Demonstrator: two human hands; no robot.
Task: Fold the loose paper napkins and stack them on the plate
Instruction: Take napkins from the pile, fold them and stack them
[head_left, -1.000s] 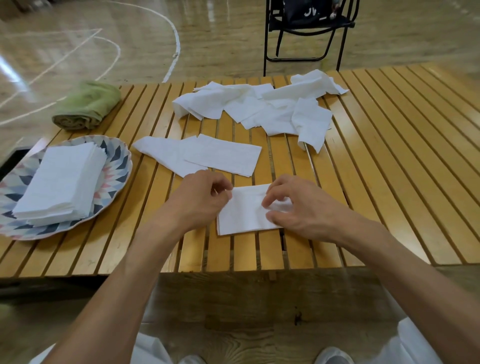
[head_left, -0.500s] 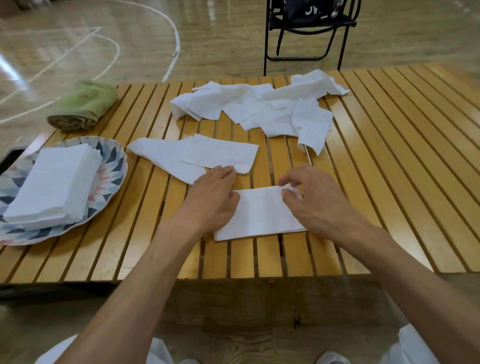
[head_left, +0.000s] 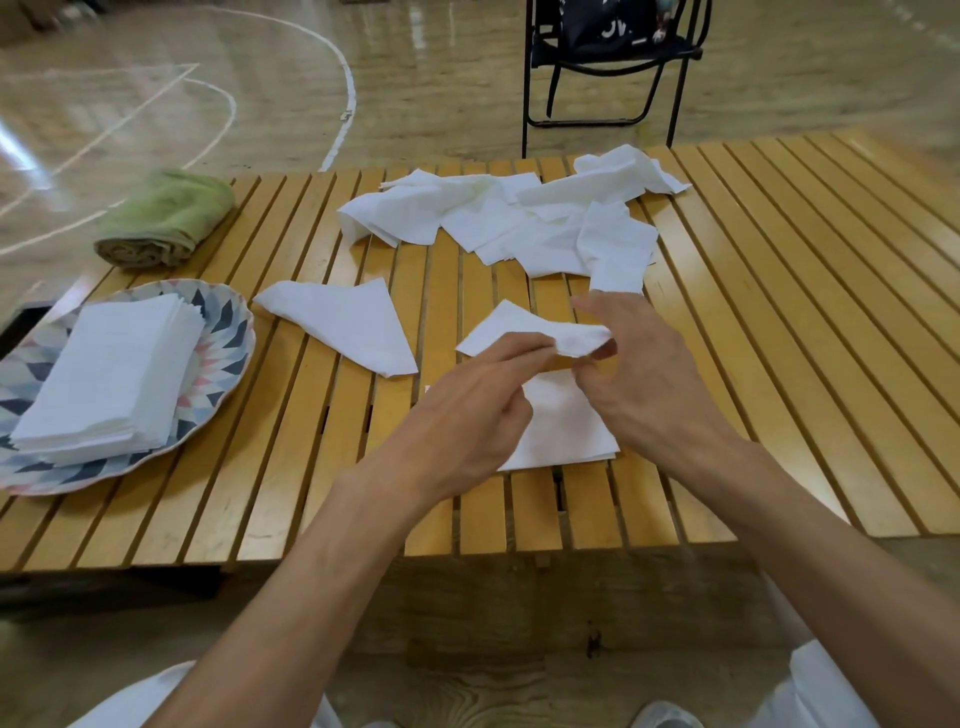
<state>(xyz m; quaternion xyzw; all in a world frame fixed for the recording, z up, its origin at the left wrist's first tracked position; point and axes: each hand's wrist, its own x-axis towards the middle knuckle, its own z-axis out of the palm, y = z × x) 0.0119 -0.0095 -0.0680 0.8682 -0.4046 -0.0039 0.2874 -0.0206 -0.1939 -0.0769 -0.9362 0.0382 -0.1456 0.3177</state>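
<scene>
white napkins (head_left: 524, 223), green towel (head_left: 166, 221), geometric-patterned plate (head_left: 223, 332)

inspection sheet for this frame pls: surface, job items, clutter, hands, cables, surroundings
Surface: slatted wooden table, gaps between the slats.
Job's things: stack of folded napkins on the patterned plate at left; loose napkin pile at the far side; one loose napkin lying flat between plate and hands; folded napkin flat on the table under the hands; raised napkin held above it.
Clutter: rolled green towel at the far left corner.
Hands: left hand and right hand both pinch the raised napkin.
Cables: nothing seen.
Surroundings: wooden court floor with white lines; black folding chair behind the table.
</scene>
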